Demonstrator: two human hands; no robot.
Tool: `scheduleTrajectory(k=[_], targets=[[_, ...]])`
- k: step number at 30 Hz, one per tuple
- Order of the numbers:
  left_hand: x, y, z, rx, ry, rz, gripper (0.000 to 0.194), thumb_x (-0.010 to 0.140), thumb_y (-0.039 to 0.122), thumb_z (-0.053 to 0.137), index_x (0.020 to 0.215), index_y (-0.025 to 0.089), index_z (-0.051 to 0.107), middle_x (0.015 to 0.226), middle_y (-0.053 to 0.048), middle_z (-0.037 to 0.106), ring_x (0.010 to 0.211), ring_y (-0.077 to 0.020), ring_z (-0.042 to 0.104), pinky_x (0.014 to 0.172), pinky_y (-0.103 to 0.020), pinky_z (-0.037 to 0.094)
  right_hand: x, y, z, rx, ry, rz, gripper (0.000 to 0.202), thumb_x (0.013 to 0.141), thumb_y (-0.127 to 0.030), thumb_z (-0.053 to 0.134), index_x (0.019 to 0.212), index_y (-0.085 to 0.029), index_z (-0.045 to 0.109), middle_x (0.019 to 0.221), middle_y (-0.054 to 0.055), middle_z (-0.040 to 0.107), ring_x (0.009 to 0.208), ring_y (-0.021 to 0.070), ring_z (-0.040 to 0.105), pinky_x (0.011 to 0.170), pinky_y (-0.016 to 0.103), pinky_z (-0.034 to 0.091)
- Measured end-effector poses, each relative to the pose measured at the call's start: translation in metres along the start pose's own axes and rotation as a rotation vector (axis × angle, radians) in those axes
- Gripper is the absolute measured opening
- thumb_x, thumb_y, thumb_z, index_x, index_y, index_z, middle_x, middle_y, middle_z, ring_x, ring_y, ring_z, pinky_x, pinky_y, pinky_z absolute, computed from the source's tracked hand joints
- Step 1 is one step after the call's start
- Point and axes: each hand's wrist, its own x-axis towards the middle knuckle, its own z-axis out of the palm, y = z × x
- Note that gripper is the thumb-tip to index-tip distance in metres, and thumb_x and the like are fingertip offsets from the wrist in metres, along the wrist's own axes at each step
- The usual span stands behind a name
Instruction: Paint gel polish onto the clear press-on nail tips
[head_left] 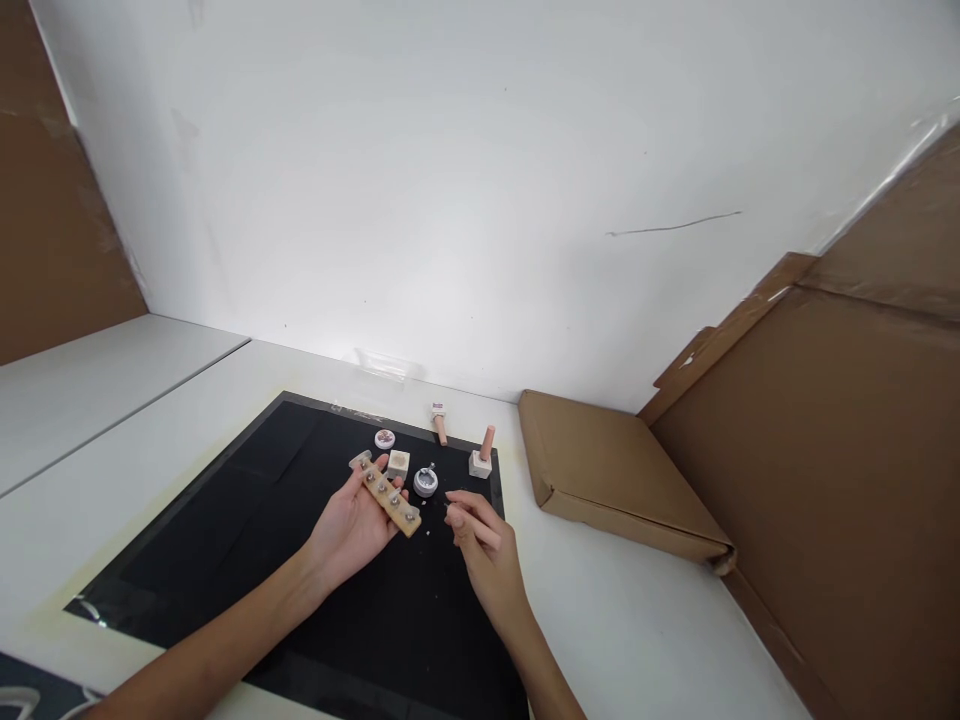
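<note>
My left hand (pixel 352 530), palm up, holds a narrow wooden strip (pixel 391 500) with several clear nail tips standing along it on small metallic mounts. In my right hand (pixel 484 550) a nail polish brush (pixel 478 528) is pinched by its pink cap-handle, its thin end pointing toward the strip and apart from it. Between the hands sits a small round jar (pixel 425 483) with grey contents and a small metallic piece at its rim. Just beyond my left fingertips is a white cube-shaped bottle (pixel 398 463). A round white lid (pixel 385 439) lies behind it.
A black mat (pixel 247 520) covers part of the white table (pixel 600 620). One pink-capped polish bottle (pixel 481 462) stands at its right edge; another (pixel 439 422) lies behind. A flat cardboard box (pixel 615 475) rests to the right, beside a cardboard wall (pixel 840 430).
</note>
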Motion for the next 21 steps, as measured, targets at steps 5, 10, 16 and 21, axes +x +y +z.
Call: scheduleTrajectory(k=[5,10,16,21], targets=[[-0.0015,-0.0006,0.0004,-0.019,0.015,0.008,0.031,0.096,0.037,0.030,0.108,0.023,0.055,0.088,-0.005,0.059,0.078,-0.0156,0.062,0.075,-0.031,0.050,-0.0027,-0.0032,0.0007,-0.072,-0.011,-0.028,0.030,0.083,-0.041,0.055,0.090,-0.018,0.073,0.068,0.004,0.069,0.051,0.0148,0.059,0.048,0.025,0.047],[0.0006,-0.0034,0.0013,-0.014,0.036,0.000,0.030,0.096,0.035,0.030,0.112,0.024,0.053,0.095,-0.006,0.059,0.083,-0.0163,0.063,0.078,-0.033,0.050,-0.0021,-0.0048,0.0013,-0.124,0.008,-0.015,0.027,0.078,-0.040,0.060,0.087,-0.019,0.076,0.072,0.006,0.074,0.043,0.0139,0.057,0.045,0.026,0.049],[0.0014,-0.0048,0.0010,-0.011,0.052,0.004,0.029,0.096,0.034,0.030,0.115,0.025,0.051,0.097,-0.005,0.059,0.084,-0.0165,0.062,0.079,-0.032,0.049,0.0002,-0.0060,0.0006,-0.151,0.089,0.042,0.037,0.081,-0.039,0.059,0.109,-0.018,0.070,0.078,0.007,0.074,0.052,0.0162,0.061,0.047,0.027,0.051],[0.0015,-0.0060,0.0008,-0.010,0.065,0.000,0.028,0.096,0.034,0.030,0.112,0.024,0.051,0.094,-0.005,0.058,0.082,-0.0157,0.062,0.080,-0.031,0.048,-0.0014,-0.0051,-0.0019,-0.182,0.072,0.069,0.044,0.086,-0.044,0.052,0.115,-0.014,0.068,0.037,-0.003,0.055,0.032,0.0114,0.041,0.035,0.024,0.037]])
